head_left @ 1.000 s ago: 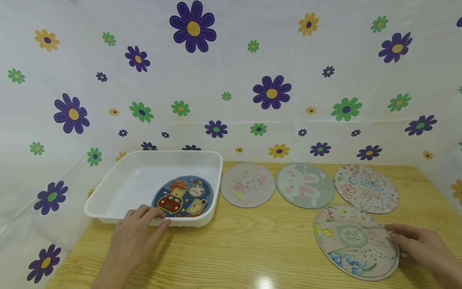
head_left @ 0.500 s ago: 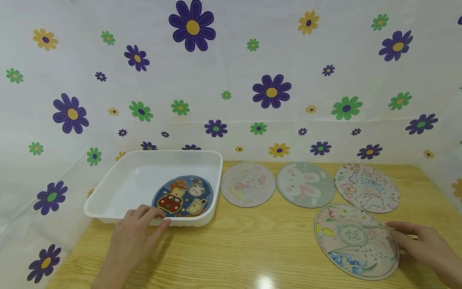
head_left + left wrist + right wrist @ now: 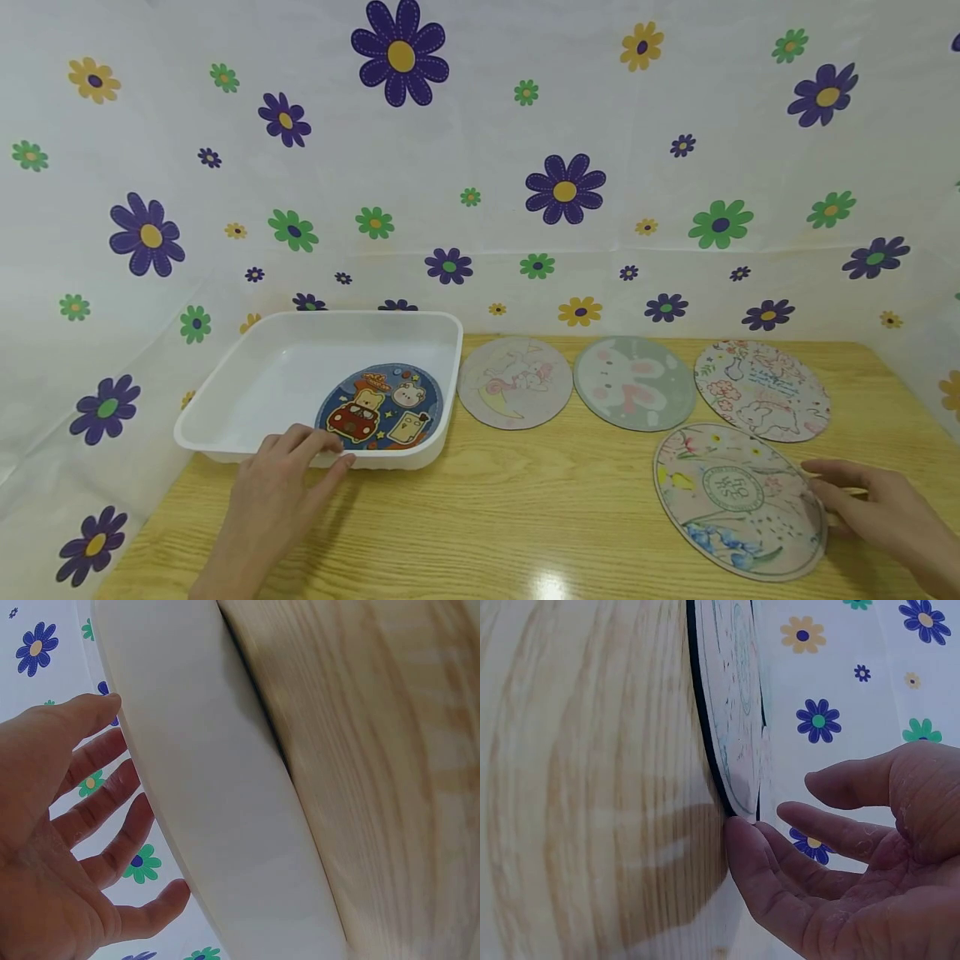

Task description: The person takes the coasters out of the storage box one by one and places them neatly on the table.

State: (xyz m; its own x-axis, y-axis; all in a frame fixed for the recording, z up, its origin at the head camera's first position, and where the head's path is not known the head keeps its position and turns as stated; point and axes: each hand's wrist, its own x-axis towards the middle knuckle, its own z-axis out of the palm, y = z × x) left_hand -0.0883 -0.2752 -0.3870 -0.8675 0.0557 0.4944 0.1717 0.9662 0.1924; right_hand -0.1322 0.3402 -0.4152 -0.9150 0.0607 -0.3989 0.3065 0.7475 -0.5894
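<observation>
My left hand [image 3: 277,487] rests on the front rim of a white plastic tray [image 3: 225,446], fingers over the edge. In the left wrist view, its fingertips [image 3: 171,896] touch the tray's rim. A blue round mat [image 3: 386,387] with cartoon bears lies inside the tray, toward its right end. On the right, my right hand [image 3: 877,504] is at the edge of a pink floral round mat [image 3: 750,525] lying on the table. The right wrist view shows a fingertip [image 3: 741,829] against the mat's dark edge, with the thumb raised apart from it.
Three more round mats lie in a row along the back: a pale pink one [image 3: 517,379], a green rabbit one [image 3: 637,383] and a white flowered one [image 3: 761,392]. A flower-printed white sheet [image 3: 495,125] hangs behind the wooden table [image 3: 517,508].
My right hand's fingers have shifted very slightly at the floral mat's edge. The left hand, the tray and the other mats stay where they were.
</observation>
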